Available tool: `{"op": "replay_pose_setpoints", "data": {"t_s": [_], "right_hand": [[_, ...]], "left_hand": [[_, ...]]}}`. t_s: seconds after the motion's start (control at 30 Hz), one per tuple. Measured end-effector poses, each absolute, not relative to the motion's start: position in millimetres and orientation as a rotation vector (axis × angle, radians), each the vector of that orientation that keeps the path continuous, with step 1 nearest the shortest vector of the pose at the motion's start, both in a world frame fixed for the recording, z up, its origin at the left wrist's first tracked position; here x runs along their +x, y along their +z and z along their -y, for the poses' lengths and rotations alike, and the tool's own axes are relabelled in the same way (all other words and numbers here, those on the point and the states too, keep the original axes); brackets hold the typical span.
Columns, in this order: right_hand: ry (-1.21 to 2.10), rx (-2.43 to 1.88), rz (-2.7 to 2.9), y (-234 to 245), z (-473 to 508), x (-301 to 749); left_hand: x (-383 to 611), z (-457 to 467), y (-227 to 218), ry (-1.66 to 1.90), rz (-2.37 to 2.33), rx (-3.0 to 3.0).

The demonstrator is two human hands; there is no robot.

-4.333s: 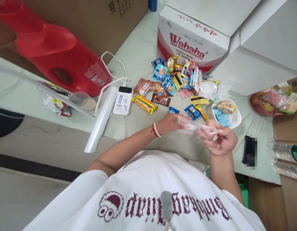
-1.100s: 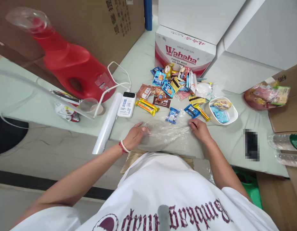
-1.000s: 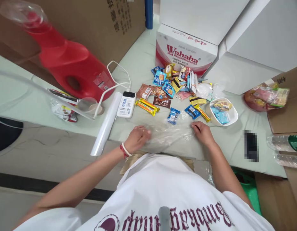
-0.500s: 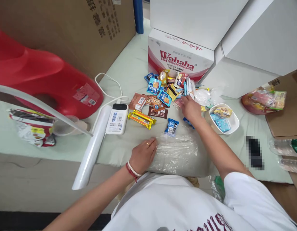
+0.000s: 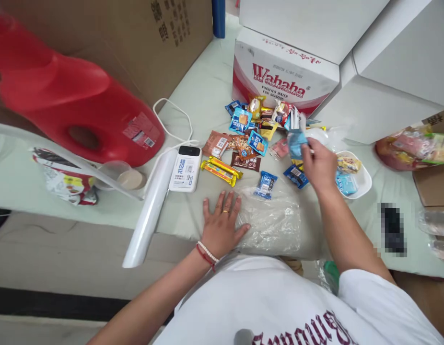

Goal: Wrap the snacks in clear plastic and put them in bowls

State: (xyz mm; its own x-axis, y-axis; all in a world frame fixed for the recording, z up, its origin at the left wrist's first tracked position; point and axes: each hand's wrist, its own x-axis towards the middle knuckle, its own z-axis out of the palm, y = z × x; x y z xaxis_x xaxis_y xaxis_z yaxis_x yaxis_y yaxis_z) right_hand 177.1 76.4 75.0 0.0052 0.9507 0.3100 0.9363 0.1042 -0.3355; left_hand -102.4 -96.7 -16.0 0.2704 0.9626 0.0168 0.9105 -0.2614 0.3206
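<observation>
My left hand [image 5: 222, 225] lies flat, fingers spread, on the left edge of a clear plastic bag [image 5: 275, 225] spread on the pale green table [image 5: 193, 100]. My right hand [image 5: 317, 163] is raised over the snack pile [image 5: 258, 129] and pinches a light blue snack packet [image 5: 297, 143]. A small blue packet [image 5: 265, 184] lies just beyond the bag. A white bowl [image 5: 364, 179] with a few packets sits right of my right hand.
A big red jug [image 5: 78, 110] lies at the left, with a crumpled wrapper [image 5: 65, 179] and clear cup [image 5: 116, 170]. A film roll [image 5: 152, 208], a white power bank [image 5: 185, 168], a Wahaha box [image 5: 279, 81], cardboard boxes, a dark phone [image 5: 392, 229] and a snack bag [image 5: 412, 146] surround the work spot.
The bag was laid flat on the table. My right hand left it, reached into the snack pile and lifted a light blue packet. My left hand opened flat on the bag.
</observation>
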Motion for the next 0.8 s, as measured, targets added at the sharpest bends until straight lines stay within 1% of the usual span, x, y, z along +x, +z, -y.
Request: {"op": "replay_pose_setpoints", "data": {"t_s": [0.07,0.13,0.2,0.23,0.27,0.3,0.37,0.47,0.63,0.73,0.8], "right_hand": [[0.343,-1.674,1.846,89,-46,191],[0.849,-1.486,1.943,93,-20,192],[1.379,-1.268,2.122,83,-3,181],[1.554,-1.194,2.202,74,2,174],[1.636,-1.180,2.261,63,5,168],[1.633,-1.225,2.293,52,7,164],[1.509,-1.389,2.285,32,9,167],[1.475,-1.501,2.214,22,11,190],[1.553,-1.362,2.228,48,14,207],[1.532,-1.157,2.387,60,4,181],[1.449,-1.104,2.558,58,-5,156]], "left_hand": [[-99,104,-16,0.293,-1.746,2.291],[-94,112,-16,0.276,-1.735,2.297],[-92,117,-15,0.263,-1.718,2.304],[-92,118,-15,0.258,-1.719,2.301],[-94,119,-14,0.257,-1.729,2.293],[-97,119,-14,0.258,-1.748,2.279],[-106,117,-13,0.273,-1.808,2.235],[-120,115,-13,0.317,-1.876,2.180],[-120,113,-15,0.389,-1.909,2.168],[-117,111,-17,0.440,-1.906,2.172],[-117,110,-19,0.490,-1.916,2.172]]}}
